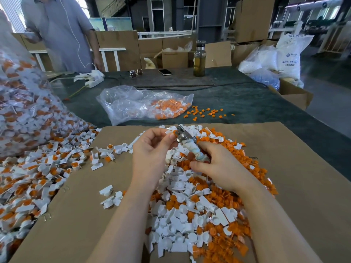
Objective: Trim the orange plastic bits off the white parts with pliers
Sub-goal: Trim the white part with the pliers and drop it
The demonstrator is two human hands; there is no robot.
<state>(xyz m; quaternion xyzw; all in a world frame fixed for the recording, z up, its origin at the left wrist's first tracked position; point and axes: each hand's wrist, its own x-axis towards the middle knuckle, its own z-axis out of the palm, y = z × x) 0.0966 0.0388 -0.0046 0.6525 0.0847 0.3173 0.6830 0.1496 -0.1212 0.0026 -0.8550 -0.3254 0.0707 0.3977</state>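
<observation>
The left hand (152, 147) pinches one small white part (168, 132) between the thumb and the first fingertips, and holds it up just above the heap. An orange bit (174, 132) sticks out of this part toward the right, that is, away from the left fingertips and straight toward the head of the pliers (187, 142).

The right hand (218, 164) grips the wrapped handles of the pliers, with the fingers curled around them. The long axis of the tool runs from this hand up and to the left, so its metal head lies just beside the left fingertips — touching the orange bit or almost touching it; I cannot tell which. Whether the jaws already close on the bit is also not clear.

So the cut turns on this one line: white part on the left-finger side, orange bit between, plier head on the right-finger side. I judge that the right hand must squeeze close to the white body — and not on the left thumb, which is very near.

Under both hands lies the heap of trimmed white and orange pieces (190, 205) on a cardboard sheet (294, 168).
</observation>
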